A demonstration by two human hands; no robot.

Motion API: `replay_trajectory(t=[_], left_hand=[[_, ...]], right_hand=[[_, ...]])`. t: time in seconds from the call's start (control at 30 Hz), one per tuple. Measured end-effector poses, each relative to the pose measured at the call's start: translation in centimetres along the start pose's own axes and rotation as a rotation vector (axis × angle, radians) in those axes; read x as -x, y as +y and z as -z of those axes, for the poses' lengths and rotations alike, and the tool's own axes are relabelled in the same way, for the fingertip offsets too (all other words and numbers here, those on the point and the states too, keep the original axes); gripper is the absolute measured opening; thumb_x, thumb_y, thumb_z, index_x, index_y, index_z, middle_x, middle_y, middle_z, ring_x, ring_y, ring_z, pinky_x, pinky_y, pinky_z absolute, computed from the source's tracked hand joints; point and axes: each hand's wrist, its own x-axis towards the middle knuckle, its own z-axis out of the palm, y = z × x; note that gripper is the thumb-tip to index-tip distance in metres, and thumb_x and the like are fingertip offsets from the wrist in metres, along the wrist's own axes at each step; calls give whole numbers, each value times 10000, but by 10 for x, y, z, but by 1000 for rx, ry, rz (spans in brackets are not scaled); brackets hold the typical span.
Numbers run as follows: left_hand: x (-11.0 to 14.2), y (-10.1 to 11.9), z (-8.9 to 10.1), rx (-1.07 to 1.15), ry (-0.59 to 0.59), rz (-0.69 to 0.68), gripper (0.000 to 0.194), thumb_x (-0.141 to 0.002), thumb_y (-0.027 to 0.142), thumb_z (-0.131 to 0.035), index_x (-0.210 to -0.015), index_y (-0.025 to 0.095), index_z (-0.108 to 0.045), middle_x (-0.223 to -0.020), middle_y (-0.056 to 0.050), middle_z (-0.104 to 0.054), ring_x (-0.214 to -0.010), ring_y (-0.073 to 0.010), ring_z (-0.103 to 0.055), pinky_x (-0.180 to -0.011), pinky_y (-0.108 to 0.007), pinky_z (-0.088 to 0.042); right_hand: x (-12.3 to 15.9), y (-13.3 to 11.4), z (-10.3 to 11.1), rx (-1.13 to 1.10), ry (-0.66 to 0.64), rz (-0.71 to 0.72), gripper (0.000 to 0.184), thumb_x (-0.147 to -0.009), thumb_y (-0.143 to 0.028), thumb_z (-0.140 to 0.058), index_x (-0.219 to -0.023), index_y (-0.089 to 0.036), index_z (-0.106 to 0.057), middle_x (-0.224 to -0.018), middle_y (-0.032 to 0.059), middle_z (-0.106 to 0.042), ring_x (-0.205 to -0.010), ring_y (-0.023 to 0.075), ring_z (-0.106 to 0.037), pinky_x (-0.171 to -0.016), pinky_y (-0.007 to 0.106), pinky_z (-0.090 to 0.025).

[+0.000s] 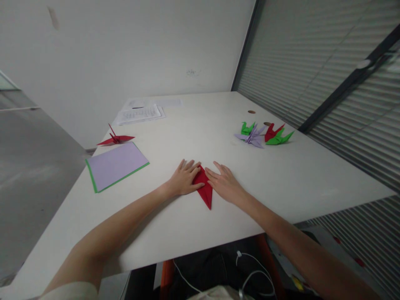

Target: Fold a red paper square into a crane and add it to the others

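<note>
A folded piece of red origami paper [206,193] lies flat on the white table, shaped like a narrow diamond with its sharp point towards me. My left hand [186,178] rests on its left side, fingers spread and thumb across the paper. On the right edge lie the fingers of my right hand [225,182], stretched out and apart. Both hands press the paper from above rather than grasp it. The fingers cover part of its upper edges.
On the left, a stack of purple and green paper sheets [118,163] lies before a red paper crane [116,139]. Written sheets [140,113] are behind. At the right are a purple paper crane [252,136] and several green and red ones [279,138]. The table's front edge [187,253] is near me.
</note>
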Motion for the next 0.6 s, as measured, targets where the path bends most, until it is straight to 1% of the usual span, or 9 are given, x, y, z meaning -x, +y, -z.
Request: replay_trajectory(t=[0.1,0.17,0.3,0.37,0.47,0.53,0.6], left_hand=[[0,-1,0,0,-1,5,595,-859,614,-416,-1271,192,-486,-1455,-101,-417,-1359,-342,-323,-1118,-572,-202],[-1,-2,0,6,-7,-7,595,-859,612,-419,-1265,183,-489,-1460,-106,-409,-1369,-337,-307,-1116,-554,-223],[0,-3,1,-5,-11,-30,586,-867,599,-412,-1251,165,-496,-1470,-119,-390,-1393,-332,-261,-1122,-530,-232],[0,-1,2,-27,-1,-12,570,-872,583,-409,-1249,165,-499,-1465,-125,-396,-1384,-334,-282,-1121,-542,-225],[0,2,3,-55,22,24,559,-861,584,-424,-1233,178,-518,-1443,-128,-427,-1342,-343,-353,-1114,-569,-218],[1,3,6,-64,33,27,557,-852,582,-438,-1221,175,-533,-1420,-133,-455,-1313,-348,-393,-1113,-580,-210],[2,4,12,-63,44,7,540,-853,549,-453,-1221,163,-542,-1397,-135,-480,-1315,-342,-392,-1128,-576,-184]], right_hand=[[15,-5,4,10,4,-3,428,-967,-303,-332,-1326,-164,-518,-1399,68,-505,-1406,343,-196,-1102,527,-255],[20,-8,6,9,11,-23,434,-964,-293,-336,-1328,-139,-515,-1403,87,-498,-1402,345,-209,-1103,523,-260],[21,-19,8,-44,17,-20,453,-957,-241,-304,-1349,-102,-481,-1433,121,-454,-1406,295,-243,-1128,483,-253],[21,-25,7,-90,-2,12,480,-965,-283,-290,-1377,-89,-440,-1459,137,-412,-1401,263,-273,-1143,456,-248],[25,-32,3,-139,-51,25,570,-971,-406,-276,-1409,-56,-377,-1474,176,-369,-1388,251,-311,-1143,435,-262],[28,-32,1,-154,-75,23,601,-970,-434,-271,-1420,-45,-351,-1486,187,-336,-1399,252,-289,-1145,440,-258],[29,-29,1,-167,-93,37,589,-971,-424,-275,-1427,-58,-341,-1497,181,-315,-1409,251,-264,-1153,462,-229]])
